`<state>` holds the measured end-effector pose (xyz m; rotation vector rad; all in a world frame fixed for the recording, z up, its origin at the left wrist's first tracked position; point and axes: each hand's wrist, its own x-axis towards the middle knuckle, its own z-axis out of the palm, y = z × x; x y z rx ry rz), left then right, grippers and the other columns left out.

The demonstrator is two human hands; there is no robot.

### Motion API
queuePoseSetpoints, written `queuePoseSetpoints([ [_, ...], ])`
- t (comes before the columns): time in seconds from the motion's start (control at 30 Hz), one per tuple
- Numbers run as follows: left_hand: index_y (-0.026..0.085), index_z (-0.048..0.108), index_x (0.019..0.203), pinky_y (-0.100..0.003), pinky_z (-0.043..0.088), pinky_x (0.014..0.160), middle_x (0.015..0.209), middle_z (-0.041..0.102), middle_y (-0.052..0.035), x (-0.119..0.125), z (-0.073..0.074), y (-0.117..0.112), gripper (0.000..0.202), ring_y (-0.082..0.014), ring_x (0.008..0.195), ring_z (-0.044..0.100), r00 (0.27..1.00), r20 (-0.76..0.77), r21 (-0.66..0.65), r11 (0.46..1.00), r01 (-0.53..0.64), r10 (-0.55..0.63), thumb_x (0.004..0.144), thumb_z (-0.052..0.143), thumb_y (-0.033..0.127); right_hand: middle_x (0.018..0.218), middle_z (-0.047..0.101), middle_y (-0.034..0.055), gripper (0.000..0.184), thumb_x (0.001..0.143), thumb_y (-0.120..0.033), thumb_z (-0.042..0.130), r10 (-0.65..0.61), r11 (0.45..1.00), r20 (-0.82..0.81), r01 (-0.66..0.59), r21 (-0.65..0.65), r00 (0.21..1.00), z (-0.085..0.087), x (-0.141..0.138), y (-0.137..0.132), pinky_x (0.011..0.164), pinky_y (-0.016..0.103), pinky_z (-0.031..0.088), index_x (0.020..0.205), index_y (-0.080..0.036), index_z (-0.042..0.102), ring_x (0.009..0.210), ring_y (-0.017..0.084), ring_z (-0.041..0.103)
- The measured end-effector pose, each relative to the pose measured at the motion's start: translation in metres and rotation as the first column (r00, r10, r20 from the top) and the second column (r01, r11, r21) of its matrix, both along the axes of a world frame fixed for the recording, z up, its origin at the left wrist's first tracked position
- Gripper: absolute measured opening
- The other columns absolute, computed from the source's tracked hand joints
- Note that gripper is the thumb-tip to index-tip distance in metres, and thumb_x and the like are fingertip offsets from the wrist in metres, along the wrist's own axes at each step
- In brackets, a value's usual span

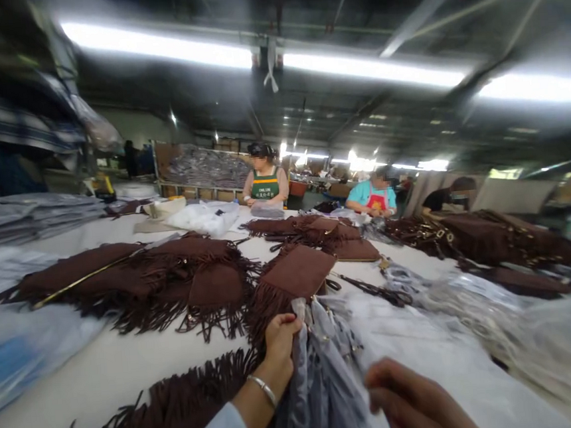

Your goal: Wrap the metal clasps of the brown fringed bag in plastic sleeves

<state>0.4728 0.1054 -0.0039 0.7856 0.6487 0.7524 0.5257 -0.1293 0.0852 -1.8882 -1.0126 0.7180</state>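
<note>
My left hand (279, 343), with a silver bracelet on the wrist, is closed in a pinch on the top edge of a bunch of clear plastic bags (324, 377). My right hand (406, 400) is blurred at the bottom edge, just right of the bags, fingers curled; what it holds cannot be made out. A brown suede fringed bag (291, 277) lies right behind the left hand on the white table (104, 370). More brown fringed pieces (136, 277) lie to the left and under my left forearm (148, 419).
Heaps of brown fringed bags (497, 239) and clear plastic (474, 317) cover the right side. Stacks of packed goods (26, 217) sit at far left. Three people work at the table's far side; one wears a green apron (266, 186), one a red apron (375, 201).
</note>
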Motion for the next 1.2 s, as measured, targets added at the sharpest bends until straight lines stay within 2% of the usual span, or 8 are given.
queuePoseSetpoints([
  [0.1,0.014,0.060,0.079,-0.020,0.042,0.052,0.061,0.062,0.0038,0.000,-0.001,0.001,0.020,-0.0096,0.052,0.056,0.999,0.033,0.027,0.999,-0.043,0.042,0.066,0.073,0.007,0.076,0.066,-0.0009,0.019,0.085,-0.018,0.041,0.187,0.980,0.315,-0.198,0.002,0.930,0.016,0.007,0.084,0.049,0.020,0.041,0.091,-0.022,0.059,0.056,0.012,0.057],
  [0.17,0.014,0.061,0.078,-0.021,0.041,0.052,0.062,0.064,0.0021,-0.001,0.000,0.002,0.023,-0.0103,0.052,0.057,0.997,0.056,0.038,0.997,-0.064,0.061,0.059,0.073,0.009,0.071,0.065,-0.0021,0.026,0.081,-0.012,0.041,0.238,0.970,0.423,-0.239,-0.052,0.874,0.017,0.019,0.130,0.052,0.020,0.040,0.091,-0.021,0.062,0.056,0.012,0.057],
  [0.27,0.014,0.061,0.077,-0.022,0.043,0.056,0.067,0.068,-0.0018,-0.002,0.003,0.003,0.026,-0.0132,0.058,0.060,0.993,0.102,0.055,0.996,-0.068,0.062,0.055,0.075,0.015,0.064,0.064,-0.0033,0.030,0.077,-0.008,0.043,0.286,0.958,0.517,-0.255,-0.132,0.807,0.010,0.036,0.167,0.055,0.020,0.037,0.088,-0.022,0.067,0.056,0.012,0.057],
  [0.6,0.013,0.062,0.078,-0.023,0.042,0.058,0.068,0.067,-0.0029,-0.005,0.004,0.005,0.027,-0.0146,0.061,0.060,0.995,0.098,0.131,0.990,-0.043,0.030,0.058,0.077,0.022,0.070,0.070,-0.0020,0.030,0.080,-0.010,0.045,0.335,0.941,0.675,-0.197,-0.276,0.657,0.008,0.040,0.173,0.059,0.022,0.033,0.089,-0.025,0.070,0.067,0.015,0.063],
  [0.83,0.011,0.066,0.085,-0.024,0.045,0.063,0.078,0.072,-0.0079,-0.012,0.011,0.006,0.030,-0.0169,0.068,0.063,0.998,0.061,0.177,0.984,0.021,-0.032,0.055,0.072,0.010,0.081,0.072,0.0031,0.025,0.084,-0.015,0.046,0.316,0.944,0.762,-0.105,-0.314,0.566,0.013,0.034,0.170,0.062,0.027,0.031,0.092,-0.024,0.068,0.080,0.021,0.065],
  [0.93,0.011,0.067,0.087,-0.025,0.045,0.060,0.078,0.073,-0.0093,-0.013,0.009,0.005,0.031,-0.0164,0.064,0.063,0.997,0.054,0.158,0.986,0.042,-0.052,0.060,0.078,0.021,0.084,0.072,0.0054,0.021,0.081,-0.016,0.049,0.322,0.940,0.770,-0.089,-0.329,0.552,0.014,0.033,0.173,0.061,0.028,0.029,0.093,-0.023,0.065,0.081,0.024,0.065],
  [1.07,0.011,0.066,0.078,-0.021,0.038,0.050,0.062,0.066,-0.0033,-0.011,0.005,0.004,0.026,-0.0117,0.052,0.055,1.000,0.007,0.083,0.996,0.022,-0.023,0.062,0.077,0.029,0.086,0.071,0.0114,0.030,0.077,-0.013,0.051,0.318,0.940,0.765,-0.081,-0.331,0.560,0.013,0.036,0.178,0.059,0.028,0.027,0.106,-0.017,0.057,0.079,0.026,0.065],
  [1.2,0.012,0.065,0.074,-0.021,0.040,0.050,0.061,0.065,-0.0028,-0.011,0.005,0.005,0.017,-0.0121,0.051,0.056,0.999,-0.009,-0.004,0.999,0.047,-0.047,0.065,0.071,0.025,0.081,0.069,0.0058,0.032,0.079,-0.011,0.048,0.339,0.938,0.724,-0.156,-0.310,0.601,0.010,0.043,0.177,0.058,0.026,0.030,0.110,-0.017,0.050,0.074,0.021,0.063],
])
